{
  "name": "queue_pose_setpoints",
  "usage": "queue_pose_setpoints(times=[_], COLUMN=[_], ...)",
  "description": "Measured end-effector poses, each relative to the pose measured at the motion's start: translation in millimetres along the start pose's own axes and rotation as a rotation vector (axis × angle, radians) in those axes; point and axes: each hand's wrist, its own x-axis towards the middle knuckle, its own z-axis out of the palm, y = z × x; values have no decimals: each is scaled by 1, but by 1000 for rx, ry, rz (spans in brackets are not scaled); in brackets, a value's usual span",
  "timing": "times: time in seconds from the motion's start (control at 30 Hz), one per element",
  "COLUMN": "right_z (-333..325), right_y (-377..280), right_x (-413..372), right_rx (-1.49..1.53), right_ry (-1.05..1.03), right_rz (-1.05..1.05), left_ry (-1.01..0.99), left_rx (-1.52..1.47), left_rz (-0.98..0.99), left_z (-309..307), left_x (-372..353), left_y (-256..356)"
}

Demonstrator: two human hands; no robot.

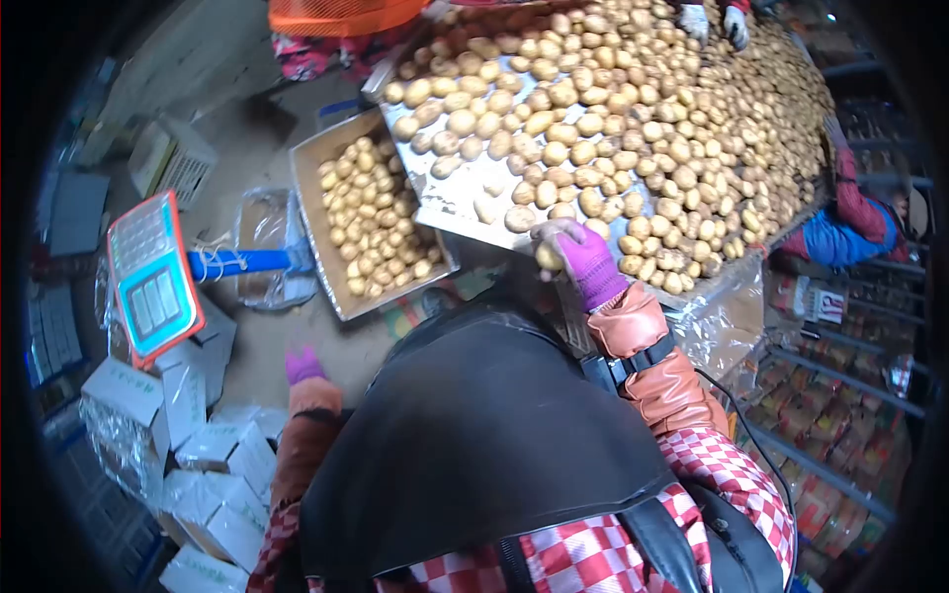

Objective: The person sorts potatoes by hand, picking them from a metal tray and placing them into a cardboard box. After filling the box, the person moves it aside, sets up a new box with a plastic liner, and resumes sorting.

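Hands: R hand (pixel 561 243) curled round potato (pixel 548 259) @ metal table (pixel 457 196) edge, L hand (pixel 303 366) low, can't tell grip.

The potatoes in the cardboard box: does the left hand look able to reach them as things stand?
Probably yes: the left hand is near the cardboard box, whose open top leaves the potatoes exposed; nothing seems to block the way over its rim.

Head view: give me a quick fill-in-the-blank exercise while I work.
1. Of the wearer's hands, the one holding a potato is the ____.
2. In the picture, the open box lies between the scale and the potato-covered ____.
3. The scale's pole is coloured ____.
4. At the top, another person's gloves are ____.

Missing: right hand; table; blue; white.
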Motion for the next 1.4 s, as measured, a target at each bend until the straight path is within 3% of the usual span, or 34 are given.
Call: queue_pose_setpoints(times=[0.03, 0.07, 0.13, 0.17, 0.2, 0.33, 0.43, 0.5, 0.53, 0.6, 0.7, 0.77, 0.8, 0.93, 1.03, 1.07, 1.1, 1.2, 1.27, 1.4], right_z=[-22, -38, -92, -120, -119, -138, -150, -161, -157, -170, -170, -163, -173, -184, -213, -213, -211, -198, -186, -116], right_y=[23, 16, 42, 76, 48, 47, 46, 59, 23, 23, 48, 49, 74, 65, 89, 67, 48, 18, 13, -34], right_x=[10, 5, 11, 21, 4, 29, 86, 120, 117, 121, 123, 121, 133, 128, 139, 131, 116, 86, 87, 75], right_rx=[-241, -164, -270, -457, -630, -913, -1197, -1156, -1099, -979, -895, -1064, -979, -924, -195, -19, 191, 510, 720, 497], right_ry=[175, 276, 382, 390, 439, 723, 756, 666, 553, 497, 372, 391, 435, 287, 132, 2, 0, -147, -307, -528], right_rz=[-237, -130, -145, -259, -153, -435, -631, -433, -116, -64, 104, 36, -53, -35, -86, -99, 88, 62, 69, 27], left_ry=[87, 191, 458, 497, 523, 466, 523, 575, 596, 634, 547, 550, 553, 505, 566, 602, 630, 607, 483, 373], left_rx=[-114, -296, -700, -759, -797, -797, -807, -757, -804, -900, -747, -826, -866, -855, -903, -926, -944, -941, -898, -337], left_rz=[-72, -171, -325, -345, -366, -411, -378, -345, -323, -284, -379, -419, -439, -440, -407, -402, -400, -417, -507, -414], left_z=[38, 91, 173, 185, 190, 158, 139, 131, 122, 107, 92, 113, 130, 114, 113, 116, 120, 146, 157, 190], left_x=[24, 58, 119, 129, 132, 118, 117, 121, 120, 112, 96, 105, 114, 101, 95, 95, 92, 86, 79, 27], left_y=[-18, -41, -76, -81, -82, -60, -47, -41, -34, -17, 16, 22, 20, 44, 62, 67, 70, 69, 74, 78])
